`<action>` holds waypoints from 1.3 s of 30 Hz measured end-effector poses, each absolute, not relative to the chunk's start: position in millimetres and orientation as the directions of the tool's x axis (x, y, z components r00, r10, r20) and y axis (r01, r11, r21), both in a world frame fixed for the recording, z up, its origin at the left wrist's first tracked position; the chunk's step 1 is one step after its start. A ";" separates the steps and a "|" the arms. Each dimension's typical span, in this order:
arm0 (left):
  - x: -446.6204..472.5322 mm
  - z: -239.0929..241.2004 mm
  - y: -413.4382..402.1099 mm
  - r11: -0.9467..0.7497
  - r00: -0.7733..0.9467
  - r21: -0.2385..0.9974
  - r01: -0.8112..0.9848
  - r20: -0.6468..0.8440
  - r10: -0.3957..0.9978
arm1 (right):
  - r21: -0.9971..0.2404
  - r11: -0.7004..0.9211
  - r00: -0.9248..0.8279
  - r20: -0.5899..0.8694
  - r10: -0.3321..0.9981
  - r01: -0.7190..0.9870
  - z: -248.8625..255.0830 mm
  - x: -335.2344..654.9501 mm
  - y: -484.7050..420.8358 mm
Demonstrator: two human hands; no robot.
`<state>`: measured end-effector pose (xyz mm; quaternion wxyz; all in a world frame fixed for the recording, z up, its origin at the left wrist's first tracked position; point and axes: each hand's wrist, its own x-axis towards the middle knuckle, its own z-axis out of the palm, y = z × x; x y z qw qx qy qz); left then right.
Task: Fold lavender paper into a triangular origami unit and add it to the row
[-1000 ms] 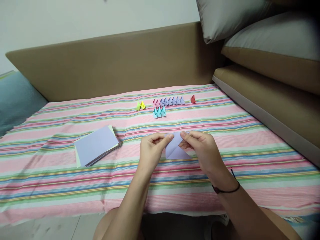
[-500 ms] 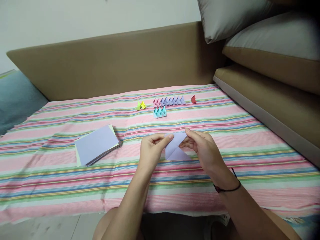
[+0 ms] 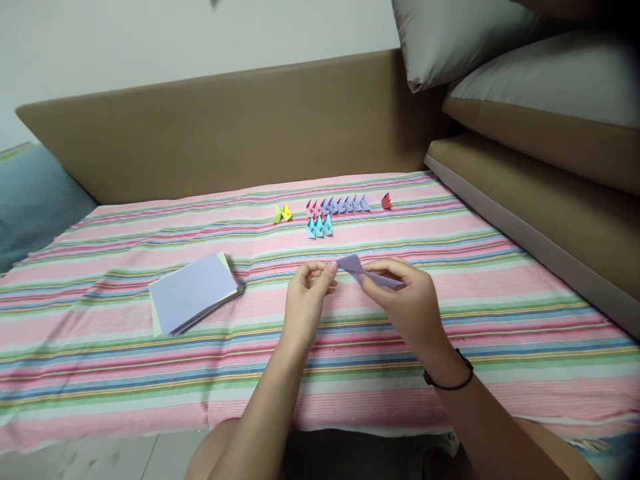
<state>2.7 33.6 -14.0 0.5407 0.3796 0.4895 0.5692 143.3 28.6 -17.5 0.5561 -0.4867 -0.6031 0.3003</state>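
The left hand (image 3: 311, 293) and right hand (image 3: 406, 301) together pinch one folded lilac paper (image 3: 367, 271) just above the striped cloth (image 3: 125, 360), the left at its left tip and the right grasping its other end. Beyond them stand one green piece (image 3: 277, 215), one yellow piece (image 3: 286, 212), two pink pieces (image 3: 312, 207), about six lilac pieces (image 3: 346, 203), three blue pieces (image 3: 319, 227) and one red piece (image 3: 385, 200). One stack of sheets (image 3: 193, 293) lies to the left.

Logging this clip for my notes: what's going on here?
The person's left hand and right hand both pinch a partly folded lilac paper, held over the striped cloth. A stack of sheets lies on the cloth to the left. Small folded pieces in yellow, pink, lilac, blue and red stand in rows farther back.
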 end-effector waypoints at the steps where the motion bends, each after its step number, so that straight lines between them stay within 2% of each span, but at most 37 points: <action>1: 3.5 -13.7 33.2 0.118 -0.080 0.949 -0.291 -0.147 0.986 | -0.839 0.420 0.097 0.477 0.873 0.348 -17.6 144.2 28.0; 4: 4.2 -12.0 32.5 0.237 0.095 0.843 -0.483 -0.218 0.971 | -0.622 0.569 -0.014 0.668 0.744 0.539 -20.2 147.1 27.0; 6: 2.6 -10.1 32.8 0.227 0.113 0.797 -0.560 -0.197 0.974 | -0.494 0.615 -0.111 0.718 0.687 0.615 -22.9 148.6 27.4; 9: -1.4 -6.5 33.5 0.165 0.070 0.790 -0.590 -0.153 0.986 | -0.349 0.654 -0.215 0.753 0.622 0.671 -25.1 149.5 29.1; 15: -0.5 -2.0 31.2 0.130 0.041 0.710 -0.692 -0.141 0.989 | -0.211 0.724 -0.332 0.782 0.528 0.656 -21.1 150.2 29.6; 18: 2.5 -4.9 30.4 0.099 0.030 0.753 -0.650 -0.105 0.994 | -0.208 0.770 -0.351 0.798 0.490 0.603 -19.1 153.1 27.6; 23: -0.1 -10.0 31.9 0.080 -0.037 0.854 -0.514 -0.115 0.993 | -0.292 0.810 -0.347 0.791 0.503 0.509 -19.6 155.1 29.5; 28: -6.9 -8.2 32.2 0.013 -0.094 0.920 -0.392 -0.055 0.994 | -0.573 0.707 -0.135 0.729 0.671 0.415 -17.6 151.6 33.2; 31: -10.1 -5.4 32.1 -0.076 -0.106 0.962 -0.264 0.049 0.993 | -0.757 0.581 -0.056 0.594 0.803 0.300 -15.5 152.1 32.6; 34: -12.2 -2.6 31.7 -0.188 -0.040 0.971 -0.146 0.184 0.982 | -0.906 0.401 -0.009 0.403 0.915 0.139 -15.0 154.0 32.4; 36: -12.5 -1.4 31.0 -0.222 0.008 0.971 -0.088 0.223 0.975 | -0.956 0.292 0.017 0.293 0.956 0.043 -15.1 154.9 32.6; 39: -11.6 -1.3 29.3 -0.181 0.038 0.982 -0.045 0.183 0.982 | -0.982 0.187 0.034 0.186 0.982 -0.023 -15.2 154.7 33.0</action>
